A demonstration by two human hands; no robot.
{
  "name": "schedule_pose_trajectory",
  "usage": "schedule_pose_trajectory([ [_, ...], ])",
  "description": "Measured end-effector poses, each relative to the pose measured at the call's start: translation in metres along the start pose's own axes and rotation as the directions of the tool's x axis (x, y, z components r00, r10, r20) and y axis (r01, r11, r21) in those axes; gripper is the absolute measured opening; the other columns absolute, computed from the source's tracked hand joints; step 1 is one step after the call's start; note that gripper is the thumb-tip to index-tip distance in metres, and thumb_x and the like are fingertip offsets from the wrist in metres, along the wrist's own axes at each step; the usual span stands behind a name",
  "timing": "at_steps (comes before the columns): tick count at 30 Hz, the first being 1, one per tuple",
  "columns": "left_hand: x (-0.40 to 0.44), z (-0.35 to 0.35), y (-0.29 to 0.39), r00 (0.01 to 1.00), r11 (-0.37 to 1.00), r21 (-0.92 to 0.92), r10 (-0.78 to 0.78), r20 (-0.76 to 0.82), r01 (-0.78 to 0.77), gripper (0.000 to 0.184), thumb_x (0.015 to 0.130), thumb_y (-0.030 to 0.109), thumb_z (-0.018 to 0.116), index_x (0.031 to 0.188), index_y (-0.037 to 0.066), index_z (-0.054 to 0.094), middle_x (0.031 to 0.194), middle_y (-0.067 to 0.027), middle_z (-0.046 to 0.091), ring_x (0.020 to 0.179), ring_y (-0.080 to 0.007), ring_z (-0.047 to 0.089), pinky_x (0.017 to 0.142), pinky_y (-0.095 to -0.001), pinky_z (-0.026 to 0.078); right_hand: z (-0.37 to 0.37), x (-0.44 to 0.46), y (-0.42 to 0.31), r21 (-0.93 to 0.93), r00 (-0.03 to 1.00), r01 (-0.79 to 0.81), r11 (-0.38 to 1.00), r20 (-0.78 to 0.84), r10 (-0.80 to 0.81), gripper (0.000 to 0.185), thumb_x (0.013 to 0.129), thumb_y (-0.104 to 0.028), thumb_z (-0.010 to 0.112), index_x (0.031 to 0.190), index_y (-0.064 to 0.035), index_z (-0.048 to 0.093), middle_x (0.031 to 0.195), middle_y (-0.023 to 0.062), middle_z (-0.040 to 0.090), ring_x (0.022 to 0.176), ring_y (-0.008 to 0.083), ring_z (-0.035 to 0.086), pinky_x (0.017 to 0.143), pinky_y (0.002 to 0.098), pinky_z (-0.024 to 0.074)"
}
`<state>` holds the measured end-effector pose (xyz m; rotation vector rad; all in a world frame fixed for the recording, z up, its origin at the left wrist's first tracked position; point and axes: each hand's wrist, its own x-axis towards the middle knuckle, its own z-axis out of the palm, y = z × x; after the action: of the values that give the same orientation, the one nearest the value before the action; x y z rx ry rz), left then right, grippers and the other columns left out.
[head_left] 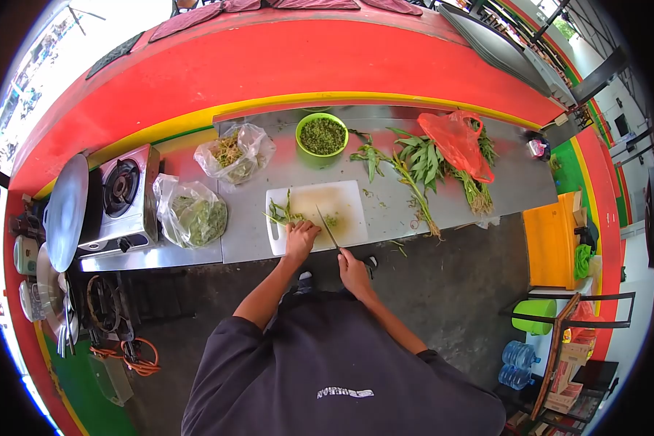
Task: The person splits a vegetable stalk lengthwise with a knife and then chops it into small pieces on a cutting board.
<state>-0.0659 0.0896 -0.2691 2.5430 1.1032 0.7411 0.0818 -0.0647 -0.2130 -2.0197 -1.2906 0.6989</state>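
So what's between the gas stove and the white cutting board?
In the head view: a plastic bag of greens beside the gas stove, then bare metal counter up to the white cutting board.

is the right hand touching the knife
Touching: the head view shows the right hand closed around the handle end of the knife, with the blade over the white cutting board.

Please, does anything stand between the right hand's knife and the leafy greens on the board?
Partly: the left hand, at one end of the leafy greens, stands between them and the knife in the right hand. Near the blade's tip, nothing visible does.
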Motion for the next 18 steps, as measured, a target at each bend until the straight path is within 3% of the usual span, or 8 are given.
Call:
schedule_pose_trajectory([
  [4,-0.001,0.002,0.0,1.0,1.0,-0.007,-0.011,0.018,0.011,0.012,0.088,0.016,0.065,0.095,0.018,0.074,0.093,0.0025,0.065,0.095,-0.0181,0.063,0.088,-0.0428,0.039,-0.004,-0.005,0.0,-0.011,0.998,-0.043,0.999,0.038,0.043,0.035,0.104,-0.029,0.053,0.126,-0.0034,0.065,0.094,0.0294,0.07,0.091,0.0477,0.067,0.077,0.0518,0.0545],
  [6,-0.002,0.003,0.0,1.0,1.0,-0.016,-0.004,0.004,0.004,0.015,0.088,0.015,0.065,0.097,0.019,0.075,0.093,0.0029,0.065,0.095,-0.0179,0.063,0.088,-0.0429,0.039,-0.002,-0.006,0.002,-0.033,1.0,0.011,0.999,0.003,-0.011,0.034,0.104,-0.029,0.052,0.125,-0.005,0.065,0.09,0.0286,0.07,0.085,0.0483,0.068,0.075,0.0557,0.0535],
  [13,-0.005,-0.003,0.004,1.0,1.0,0.016,0.009,0.029,-0.009,0.019,0.086,0.014,0.064,0.101,0.02,0.075,0.093,0.003,0.063,0.094,-0.0174,0.063,0.087,-0.0425,0.039,0.012,0.008,0.005,-0.017,0.999,0.046,0.999,-0.02,-0.047,0.034,0.104,-0.028,0.052,0.127,-0.0061,0.064,0.089,0.0281,0.07,0.085,0.048,0.068,0.074,0.0564,0.0535],
  [15,-0.005,-0.004,0.005,0.999,0.999,0.043,0.003,0.035,-0.004,0.022,0.086,0.014,0.064,0.103,0.021,0.075,0.092,0.0031,0.062,0.094,-0.0172,0.063,0.086,-0.042,0.04,0.01,0.022,-0.011,-0.08,0.997,-0.024,0.997,0.068,0.029,0.034,0.104,-0.028,0.052,0.127,-0.0054,0.064,0.094,0.0288,0.07,0.09,0.0491,0.066,0.077,0.0557,0.0535],
  [18,-0.005,-0.004,0.007,1.0,0.997,0.073,0.004,0.022,-0.006,0.023,0.085,0.013,0.064,0.104,0.021,0.076,0.093,0.0033,0.063,0.094,-0.0173,0.063,0.086,-0.0418,0.04,0.023,0.042,-0.011,-0.09,1.0,0.013,0.996,0.02,-0.011,0.033,0.104,-0.027,0.052,0.128,-0.0062,0.063,0.092,0.029,0.069,0.089,0.05,0.066,0.077,0.0577,0.0534],
])
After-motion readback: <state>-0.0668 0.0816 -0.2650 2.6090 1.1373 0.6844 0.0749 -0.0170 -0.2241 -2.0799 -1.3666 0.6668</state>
